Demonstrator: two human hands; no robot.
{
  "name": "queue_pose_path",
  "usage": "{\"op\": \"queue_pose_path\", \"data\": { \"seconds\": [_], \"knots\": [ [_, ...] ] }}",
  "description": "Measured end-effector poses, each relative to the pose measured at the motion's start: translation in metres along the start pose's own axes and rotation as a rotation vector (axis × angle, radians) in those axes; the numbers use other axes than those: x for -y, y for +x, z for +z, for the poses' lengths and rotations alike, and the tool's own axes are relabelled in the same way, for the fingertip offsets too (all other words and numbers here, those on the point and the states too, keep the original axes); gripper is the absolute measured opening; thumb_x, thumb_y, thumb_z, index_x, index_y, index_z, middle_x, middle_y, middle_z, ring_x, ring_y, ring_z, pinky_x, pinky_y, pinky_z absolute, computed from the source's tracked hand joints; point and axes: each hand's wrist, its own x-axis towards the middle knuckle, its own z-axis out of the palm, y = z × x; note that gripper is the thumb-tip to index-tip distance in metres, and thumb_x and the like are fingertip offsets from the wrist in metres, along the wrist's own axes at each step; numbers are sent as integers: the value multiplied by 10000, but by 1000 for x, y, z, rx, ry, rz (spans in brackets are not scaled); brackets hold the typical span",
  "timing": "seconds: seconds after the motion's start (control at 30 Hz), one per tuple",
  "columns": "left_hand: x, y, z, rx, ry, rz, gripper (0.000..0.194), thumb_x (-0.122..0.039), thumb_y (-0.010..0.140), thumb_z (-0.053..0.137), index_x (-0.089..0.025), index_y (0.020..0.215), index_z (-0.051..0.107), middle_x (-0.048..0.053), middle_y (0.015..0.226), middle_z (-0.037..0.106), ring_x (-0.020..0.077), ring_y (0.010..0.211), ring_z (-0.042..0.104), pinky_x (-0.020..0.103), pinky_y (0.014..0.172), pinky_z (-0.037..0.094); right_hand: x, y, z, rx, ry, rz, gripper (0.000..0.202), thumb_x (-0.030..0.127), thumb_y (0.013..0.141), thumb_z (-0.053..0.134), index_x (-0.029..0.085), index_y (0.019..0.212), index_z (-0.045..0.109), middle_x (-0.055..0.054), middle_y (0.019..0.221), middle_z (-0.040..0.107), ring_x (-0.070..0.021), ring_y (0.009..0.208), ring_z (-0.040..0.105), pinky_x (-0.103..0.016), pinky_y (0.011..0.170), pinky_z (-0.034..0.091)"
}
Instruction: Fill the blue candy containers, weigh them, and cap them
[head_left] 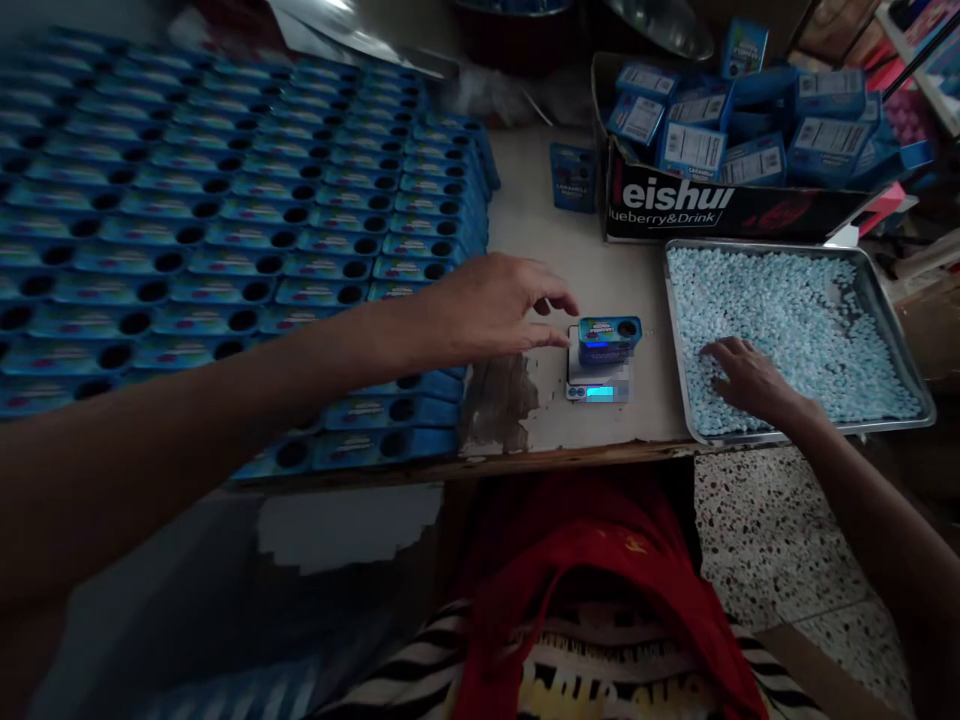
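Note:
A small blue box [609,341] with a dark round hole in its top stands on a small digital scale [576,378], whose display glows blue. To the left of the box is my left hand [517,310], with thumb and fingers apart and nothing between them. The fingertips come close to the box; a slight gap seems to separate them. My right hand [750,375] reaches into a metal tray [787,434] filled with small light blue and white candies [802,310]. Its fingers touch the candies, thumb spread away from the others.
Rows of similar blue boxes [315,235] cover the table's left side. A black carton [735,210] behind the tray holds several more blue boxes, and one blue box [574,178] stands beside it. The table's worn front edge [570,458] runs before my red apron [600,530].

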Motion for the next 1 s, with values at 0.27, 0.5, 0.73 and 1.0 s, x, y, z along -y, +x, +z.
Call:
{"op": "queue_pose_path", "data": {
  "seconds": [0.27,0.5,0.73,1.0],
  "knots": [
    [-15,-3,-6,5,151,-39,561,-563,971,565,-191,1370,695,131,1332,709,329,1184,680,409,1034,502,-15,14,-1,-82,200,251,216,298,875,652,220,1005,806,-70,910,786,-236,790,698,-308,691,419],
    [-13,3,0,-7,121,-45,566,-527,953,596,-189,1401,671,135,1366,712,328,1219,674,408,1045,498,-21,6,-1,-254,472,191,304,476,910,669,193,894,779,-44,697,718,-172,614,609,-303,630,392],
    [-14,18,14,1,37,-18,707,-474,889,691,-172,1516,567,158,1347,730,344,1234,691,408,1001,525,1,7,-24,-291,746,255,326,512,820,793,193,885,764,-12,622,666,-169,583,606,-310,588,419],
    [0,19,21,1,7,34,654,-502,911,637,-191,1485,595,150,1387,726,302,1201,700,355,950,527,91,45,-100,-228,793,-208,154,339,901,767,188,929,755,22,707,637,-121,662,528,-284,664,383]
  ]
}}
